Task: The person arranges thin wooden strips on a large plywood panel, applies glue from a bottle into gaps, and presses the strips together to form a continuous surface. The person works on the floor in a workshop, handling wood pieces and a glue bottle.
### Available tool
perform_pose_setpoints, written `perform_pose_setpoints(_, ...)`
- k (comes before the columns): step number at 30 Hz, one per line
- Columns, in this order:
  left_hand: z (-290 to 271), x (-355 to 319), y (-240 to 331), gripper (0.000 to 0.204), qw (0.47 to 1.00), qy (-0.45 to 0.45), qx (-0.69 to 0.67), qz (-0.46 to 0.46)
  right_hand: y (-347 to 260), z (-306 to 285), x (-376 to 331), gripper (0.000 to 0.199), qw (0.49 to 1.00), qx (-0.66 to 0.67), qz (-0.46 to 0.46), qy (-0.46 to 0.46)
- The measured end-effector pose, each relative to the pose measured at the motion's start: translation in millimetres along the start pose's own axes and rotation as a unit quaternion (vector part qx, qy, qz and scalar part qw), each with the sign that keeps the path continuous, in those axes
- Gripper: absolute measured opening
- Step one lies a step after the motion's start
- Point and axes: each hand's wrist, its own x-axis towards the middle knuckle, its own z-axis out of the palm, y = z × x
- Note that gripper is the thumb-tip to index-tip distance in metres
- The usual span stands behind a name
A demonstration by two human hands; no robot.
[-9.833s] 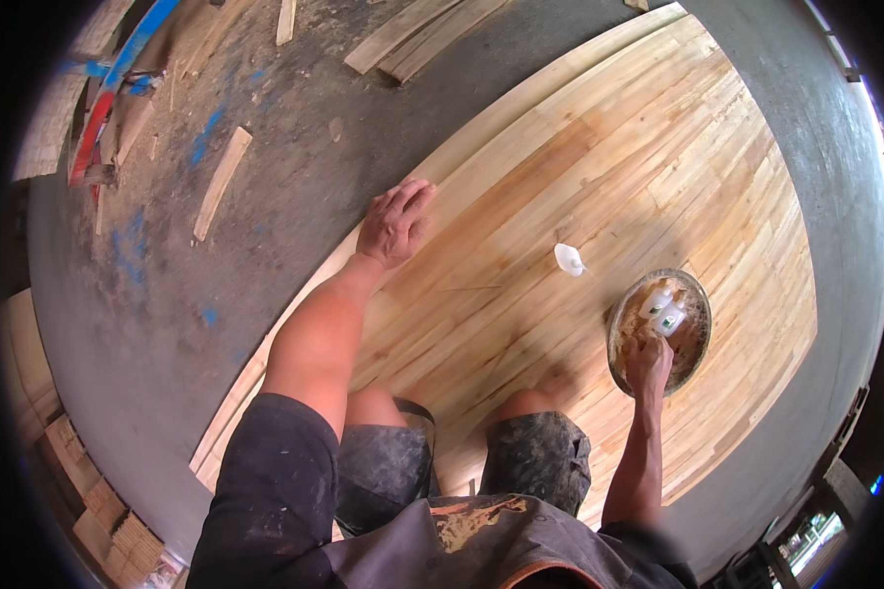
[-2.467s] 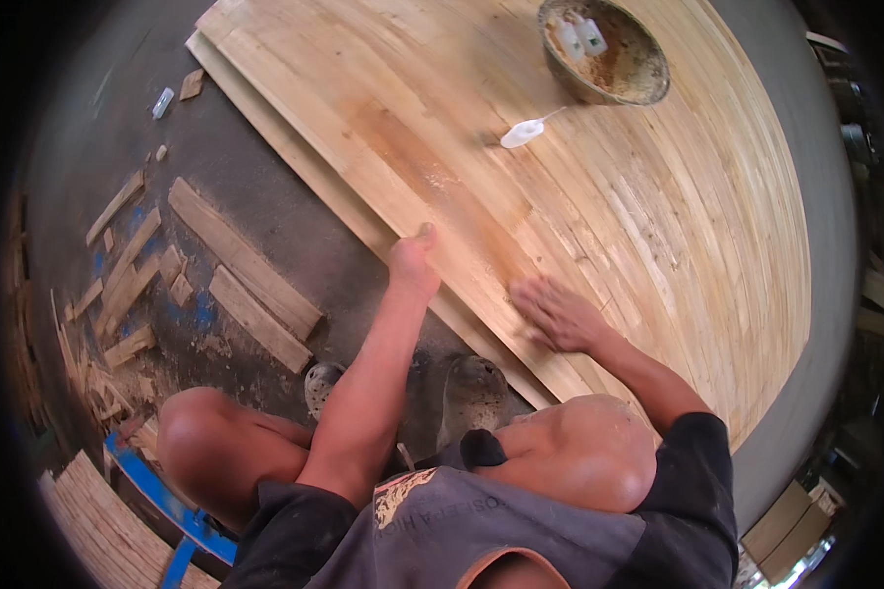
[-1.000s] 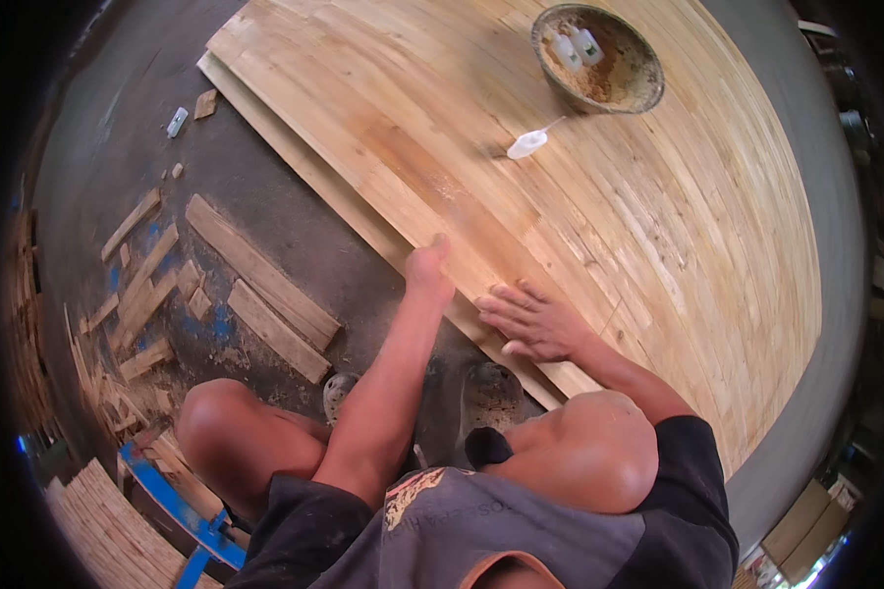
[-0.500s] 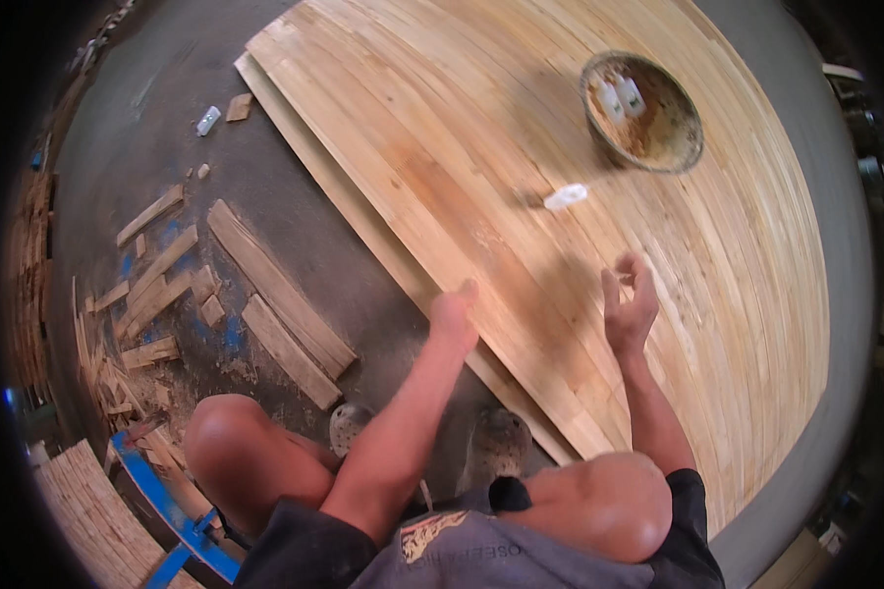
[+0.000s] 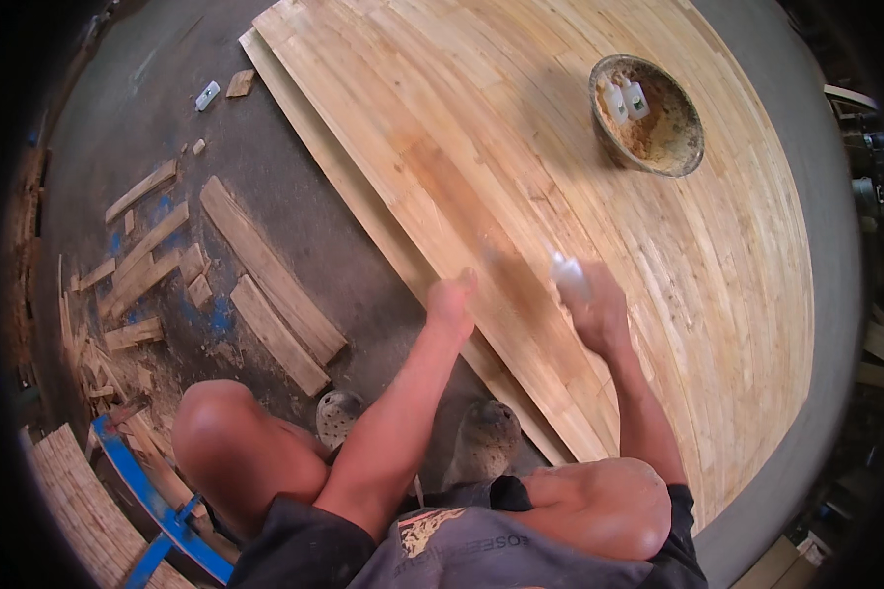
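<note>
My right hand (image 5: 599, 306) grips a small white squeeze bottle (image 5: 571, 279) just above a broad panel of joined wooden strips (image 5: 521, 108); the bottle is blurred and its narrow tip points away from me. Over the panel's near left edge, my left hand (image 5: 451, 301) is closed, thumb on top. Whatever its fingers may hold is hidden. Farther right on the panel stands a dark bowl (image 5: 694, 147), caked inside with brownish powder or paste. Two white bottles (image 5: 635, 99) lie in it.
A second board (image 5: 300, 123) shows beneath the panel's left edge. On the dark floor lie loose wood offcuts (image 5: 270, 275), a white bottle (image 5: 206, 96) and a wood block (image 5: 240, 83). A blue metal frame (image 5: 142, 481) stands at lower left beside stacked wood strips (image 5: 74, 501).
My right hand has taken the white bottle off the panel and moved a little left with it. The left hand stays closed at the panel's edge. My view has shifted slightly.
</note>
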Motion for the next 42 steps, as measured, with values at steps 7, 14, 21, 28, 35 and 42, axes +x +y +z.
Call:
perform_pose_setpoints(7, 2.1, -2.2, -1.4, 0.031, 0.999, -0.01, -0.013, 0.027, -20.4, -4.6, -69.2, 0.027, 0.997, -0.048, -0.061, -0.02)
perform_pose_setpoints(14, 2.8, 2.7, -1.2, 0.039, 1.0, 0.014, -0.005, 0.028, -42.5, 1.8, -48.3, 0.021, 0.99, -0.115, -0.073, -0.044)
perform_pose_setpoints(21, 1.4, 6.4, -3.6, 0.037, 1.0, 0.015, -0.011, 0.023, -41.1, -2.5, -54.4, 0.017, 0.987, -0.133, -0.066, -0.063)
perform_pose_setpoints(28, -5.6, 12.8, -4.5, 0.036, 0.998, -0.002, 0.04, 0.054, -34.1, -17.1, -78.2, 0.016, 0.983, -0.155, -0.088, -0.049)
perform_pose_setpoints(35, 6.6, -0.5, 4.2, 0.043, 1.0, -0.02, 0.0, 0.017, -23.2, -29.7, -103.8, 0.016, 0.983, -0.155, -0.07, -0.063)
perform_pose_setpoints(42, 15.0, -11.3, 9.9, 0.041, 1.0, -0.006, 0.008, 0.021, -13.4, -39.8, -133.4, 0.018, 0.981, -0.174, -0.035, -0.081)
